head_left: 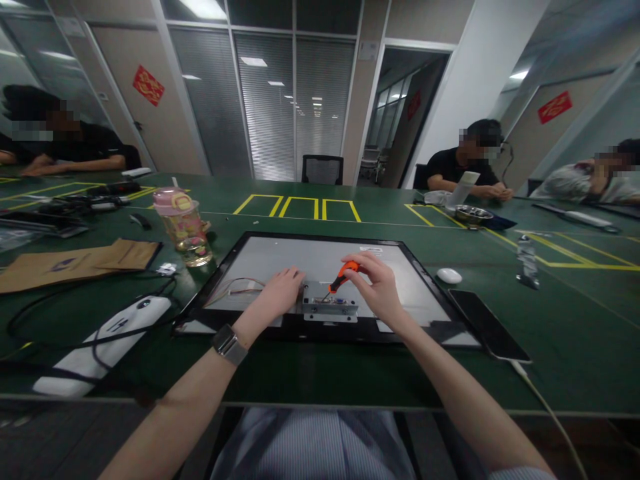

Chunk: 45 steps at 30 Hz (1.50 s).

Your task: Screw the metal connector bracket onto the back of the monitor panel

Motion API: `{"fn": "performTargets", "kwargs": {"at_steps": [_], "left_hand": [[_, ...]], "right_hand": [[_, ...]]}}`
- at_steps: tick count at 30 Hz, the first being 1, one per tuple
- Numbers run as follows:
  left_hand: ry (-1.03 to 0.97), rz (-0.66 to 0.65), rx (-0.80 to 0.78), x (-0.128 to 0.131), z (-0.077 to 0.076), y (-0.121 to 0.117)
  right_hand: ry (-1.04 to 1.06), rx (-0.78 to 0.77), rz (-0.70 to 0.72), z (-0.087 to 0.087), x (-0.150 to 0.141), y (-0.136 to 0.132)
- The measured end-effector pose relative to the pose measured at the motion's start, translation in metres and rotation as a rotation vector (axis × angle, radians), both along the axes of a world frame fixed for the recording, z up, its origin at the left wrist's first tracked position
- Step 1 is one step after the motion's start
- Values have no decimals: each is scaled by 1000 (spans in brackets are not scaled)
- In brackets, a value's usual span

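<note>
Orange and black, the screwdriver [345, 273] sits in my right hand [379, 287], fingers wrapped on its handle, tip angled down at the metal bracket [311, 292], on the panel's near side. My left hand [281, 290] is at the bracket's left edge; can't tell if it's gripping. Panel [280, 257] lies flat on the green table [320, 373]. Phone [490, 325] right, bottle [181, 225] left.

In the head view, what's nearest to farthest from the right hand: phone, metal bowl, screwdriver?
1. Screwdriver: held in the right hand.
2. Phone: on the table, to its right.
3. Metal bowl: farther across, right side.
</note>
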<state>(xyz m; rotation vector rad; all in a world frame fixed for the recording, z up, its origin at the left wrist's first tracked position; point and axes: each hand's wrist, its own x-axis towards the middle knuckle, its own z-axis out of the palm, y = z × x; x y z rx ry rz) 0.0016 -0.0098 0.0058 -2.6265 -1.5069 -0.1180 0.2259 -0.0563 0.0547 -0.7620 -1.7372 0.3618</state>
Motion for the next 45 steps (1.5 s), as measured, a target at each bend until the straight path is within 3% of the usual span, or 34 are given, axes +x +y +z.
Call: {"fn": "performTargets", "kwargs": {"at_steps": [3,10,17,29,35,39,45], "left_hand": [[10,6,5,0,0,0],[25,1,8,1,3,-1],[14,-12,20,0,2,-1],[10,-12,15,-1,0,1],[9,-5,37,0,-2,0],[17,-2,34,1,0,-1],[6,-9,46,0,0,-1]], "right_hand": [[-2,-19,26,1,1,-1],[21,-208,354,5,2,-5],[-46,-87,179,0,-1,-2],[-87,-118,340,2,-5,-10],[-100,-123,343,3,-6,-11],[-113,-91,263,0,-6,-7],[-181,107,66,-1,-3,-3]]}}
